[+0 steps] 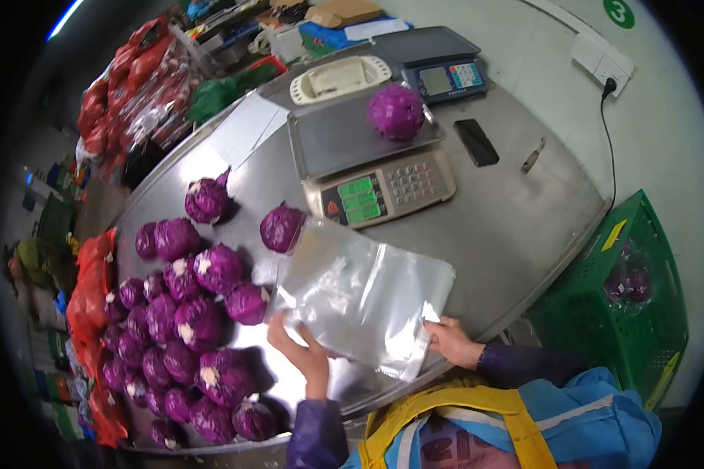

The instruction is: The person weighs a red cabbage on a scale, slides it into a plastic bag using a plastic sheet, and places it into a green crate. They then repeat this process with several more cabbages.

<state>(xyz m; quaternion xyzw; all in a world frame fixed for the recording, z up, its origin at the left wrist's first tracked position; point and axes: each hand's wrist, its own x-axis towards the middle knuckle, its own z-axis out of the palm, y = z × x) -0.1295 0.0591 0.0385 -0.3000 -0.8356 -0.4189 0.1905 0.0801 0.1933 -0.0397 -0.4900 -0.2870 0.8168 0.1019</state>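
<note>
Clear plastic bags (368,293) lie flat on the metal table in front of me. My right hand (452,342) pinches their lower right edge. My left hand (301,353) is at their lower left corner, thumb and fingers apart, nothing visible in it. Many purple cabbages (199,322) are heaped to the left of my left hand. One more cabbage (282,227) touches the bags' upper left corner. Beyond the bags stands a scale (383,187) with a lit green display, and a purple cabbage (396,112) rests on its tray.
Behind the first scale are a second scale (450,80) and a white plastic basket (340,80). A black phone (475,142) and a small knife (533,155) lie on the right. A green crate (614,313) stands beside the table; red bags (94,328) line the left. A person (43,266) is far left.
</note>
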